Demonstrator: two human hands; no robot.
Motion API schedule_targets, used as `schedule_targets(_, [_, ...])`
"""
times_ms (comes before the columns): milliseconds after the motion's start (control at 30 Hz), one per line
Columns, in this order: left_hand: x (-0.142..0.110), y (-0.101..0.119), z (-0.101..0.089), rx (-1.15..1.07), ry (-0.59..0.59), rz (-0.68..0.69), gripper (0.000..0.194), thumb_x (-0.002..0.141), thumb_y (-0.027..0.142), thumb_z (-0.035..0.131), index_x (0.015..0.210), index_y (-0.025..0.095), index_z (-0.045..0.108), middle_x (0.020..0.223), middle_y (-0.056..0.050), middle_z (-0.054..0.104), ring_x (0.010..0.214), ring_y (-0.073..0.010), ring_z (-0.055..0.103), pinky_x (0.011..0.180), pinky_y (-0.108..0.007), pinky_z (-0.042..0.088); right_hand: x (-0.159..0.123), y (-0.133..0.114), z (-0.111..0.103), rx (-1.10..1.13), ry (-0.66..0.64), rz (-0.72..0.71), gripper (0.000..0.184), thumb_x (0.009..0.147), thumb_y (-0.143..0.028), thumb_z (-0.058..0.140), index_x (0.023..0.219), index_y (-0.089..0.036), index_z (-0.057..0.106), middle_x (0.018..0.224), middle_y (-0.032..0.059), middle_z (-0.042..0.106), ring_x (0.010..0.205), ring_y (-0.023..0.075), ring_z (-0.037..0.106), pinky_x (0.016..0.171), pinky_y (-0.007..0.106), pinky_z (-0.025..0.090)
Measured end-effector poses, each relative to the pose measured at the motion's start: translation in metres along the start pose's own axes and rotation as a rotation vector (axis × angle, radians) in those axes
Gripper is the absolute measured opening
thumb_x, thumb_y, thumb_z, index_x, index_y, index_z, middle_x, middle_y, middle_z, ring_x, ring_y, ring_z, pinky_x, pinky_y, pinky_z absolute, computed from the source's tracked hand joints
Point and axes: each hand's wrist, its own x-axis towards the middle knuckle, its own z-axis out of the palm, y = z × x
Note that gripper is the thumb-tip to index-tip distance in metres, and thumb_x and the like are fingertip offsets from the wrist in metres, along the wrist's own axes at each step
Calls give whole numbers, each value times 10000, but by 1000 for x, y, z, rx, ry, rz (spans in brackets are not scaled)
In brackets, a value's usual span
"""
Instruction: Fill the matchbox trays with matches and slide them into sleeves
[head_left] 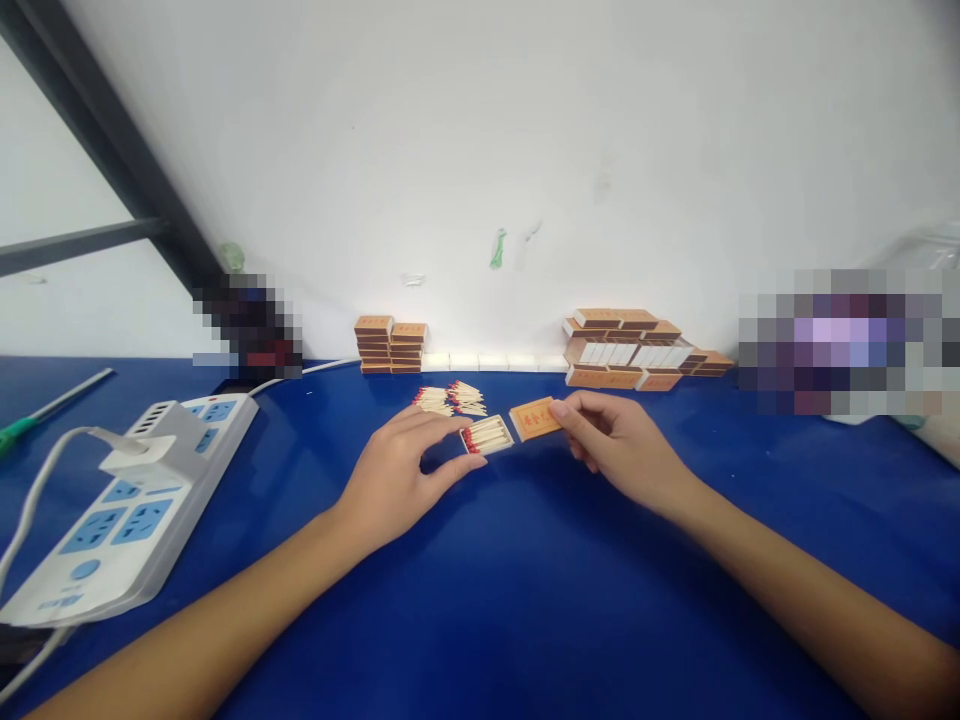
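Note:
My left hand [401,470] pinches the near end of a small open matchbox tray [489,435] filled with red-tipped matches, which lies on the blue table [525,600]. My right hand [619,445] grips the orange matchbox sleeve [534,418] just right of the tray; sleeve and tray sit end to end, almost touching. A loose pile of matches [454,399] lies just behind the tray.
A neat stack of orange matchboxes [390,344] stands at the wall left of centre, a larger heap of matchboxes [637,350] to the right. A white power strip [135,500] with a plugged-in adapter lies at the left. A green-handled tool [30,420] lies far left.

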Motion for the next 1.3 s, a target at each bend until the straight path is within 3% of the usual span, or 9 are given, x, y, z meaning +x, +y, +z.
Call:
schedule_targets(400, [-1, -1, 1, -66, -45, -20, 371, 870, 376, 806, 1218, 264, 744, 1123, -35, 785, 915, -195, 692, 843, -368, 609, -7, -5, 9, 56, -230, 39, 494, 994, -644, 520, 761, -209, 535, 631, -28, 567, 507, 96, 507, 478, 222, 399])
schedule_targets(500, [-2, 0, 3, -98, -36, 1, 400, 840, 402, 825, 1204, 256, 748, 1071, -33, 790, 838, -176, 680, 815, -350, 603, -12, -8, 17, 124, -261, 48, 429, 989, -642, 531, 912, -220, 551, 655, -37, 570, 514, 107, 510, 466, 227, 419])
schedule_targets(633, [-2, 1, 3, -154, 11, -4, 485, 794, 475, 844, 1206, 240, 740, 937, -23, 764, 758, -155, 649, 734, -311, 582, -22, -12, 31, 185, -152, 63, 480, 995, -638, 521, 1232, -222, 540, 696, -32, 568, 533, 135, 524, 446, 247, 440])
schedule_targets(800, [-2, 2, 4, -188, -12, 12, 562, 706, 548, 881, 1157, 240, 749, 812, -1, 714, 753, -165, 631, 726, -314, 554, -39, -26, 41, -8, -234, -105, 446, 1080, -544, 379, 1243, -257, 679, 895, 51, 608, 667, 149, 581, 596, 297, 508])
schedule_targets(1000, [-3, 3, 5, -181, -71, 7, 469, 732, 478, 902, 1118, 253, 757, 860, -3, 737, 764, -162, 638, 739, -309, 555, -41, -32, 39, -166, -261, -159, 438, 1101, -473, 348, 1218, -244, 702, 884, 59, 605, 819, 202, 625, 759, 365, 546])
schedule_targets(1067, [-3, 3, 5, -162, -40, -2, 425, 790, 374, 873, 1172, 250, 733, 930, -10, 759, 784, -161, 656, 768, -317, 571, -38, -26, 36, -238, -195, -179, 429, 1078, -479, 424, 1377, -256, 636, 970, 73, 619, 823, 204, 631, 780, 393, 568])
schedule_targets(1167, [-3, 2, 5, -170, -49, -48, 492, 837, 275, 788, 1308, 258, 647, 1074, -19, 779, 833, -166, 695, 808, -334, 593, -29, -20, 28, -327, -125, -296, 648, 983, -470, 626, 1583, -322, 431, 1309, 130, 585, 997, 249, 654, 836, 446, 597])
schedule_targets(1233, [-3, 1, 4, -217, -116, -75, 550, 865, 279, 756, 1383, 277, 573, 1121, -14, 783, 896, -179, 721, 851, -348, 601, -20, -20, 24, -343, -185, -400, 613, 965, -412, 665, 1546, -353, 480, 1406, 120, 567, 1144, 276, 633, 910, 465, 588])
schedule_targets(1300, [-2, -1, 3, -247, -134, -92, 558, 893, 304, 737, 1410, 281, 529, 1147, -19, 782, 989, -201, 735, 917, -376, 597, -6, -23, 21, -346, -252, -467, 433, 975, -355, 655, 1406, -330, 623, 1316, 102, 640, 1168, 270, 630, 957, 464, 566])
